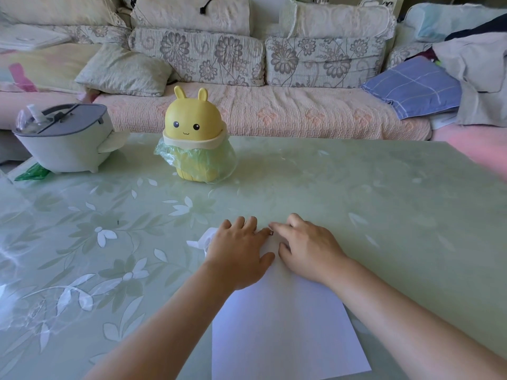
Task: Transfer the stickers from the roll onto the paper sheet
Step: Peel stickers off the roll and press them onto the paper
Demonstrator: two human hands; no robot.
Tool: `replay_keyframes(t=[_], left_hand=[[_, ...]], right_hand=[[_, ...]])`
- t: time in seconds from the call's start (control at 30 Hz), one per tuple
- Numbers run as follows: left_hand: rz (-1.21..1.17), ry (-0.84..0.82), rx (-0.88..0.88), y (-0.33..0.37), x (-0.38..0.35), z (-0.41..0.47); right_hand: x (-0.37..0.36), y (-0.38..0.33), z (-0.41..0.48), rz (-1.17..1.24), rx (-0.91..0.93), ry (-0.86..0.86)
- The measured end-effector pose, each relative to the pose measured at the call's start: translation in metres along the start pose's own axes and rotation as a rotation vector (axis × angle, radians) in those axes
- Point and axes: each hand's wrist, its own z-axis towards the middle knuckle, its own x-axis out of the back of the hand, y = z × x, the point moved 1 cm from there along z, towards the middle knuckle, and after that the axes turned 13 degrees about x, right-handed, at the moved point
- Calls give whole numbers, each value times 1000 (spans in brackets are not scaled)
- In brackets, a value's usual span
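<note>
Nearest to us lay the paper sheet, smooth, white and rectangular, set slightly askew on the glossy table, whose pale green cover carried printed white flowers and leaves. Our left hand rested palm down on the sheet's far left part, fingers stretched out and gripping nothing. From under its outer edge stuck a crumpled white strip, thin and papery, probably the roll's backing; we could not tell more of it. Our right hand lay on the sheet's far right part, its index finger reaching out and the others loosely bent, holding nothing. Between the two index fingertips sat one tiny dark sticker at the paper's far edge, both tips touching it.

Farther back stood a rounded yellow bunny-shaped bin with two short ears, a thin green plastic bag puffing out below its lid. To its left sat a grey oval container. Beyond the table ran a sofa with a quilted pink cover, floral cushions and a folded blue checked cloth.
</note>
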Motion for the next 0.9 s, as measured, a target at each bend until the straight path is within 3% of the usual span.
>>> replay_keyframes(t=[0.3,0.9], left_hand=[[-8,6,4,-2,3,0],[-16,-35,-35,-4,7,-5]], right_hand=[[2,0,2,-98,-9,-34],[5,6,-6,31,11,-15]])
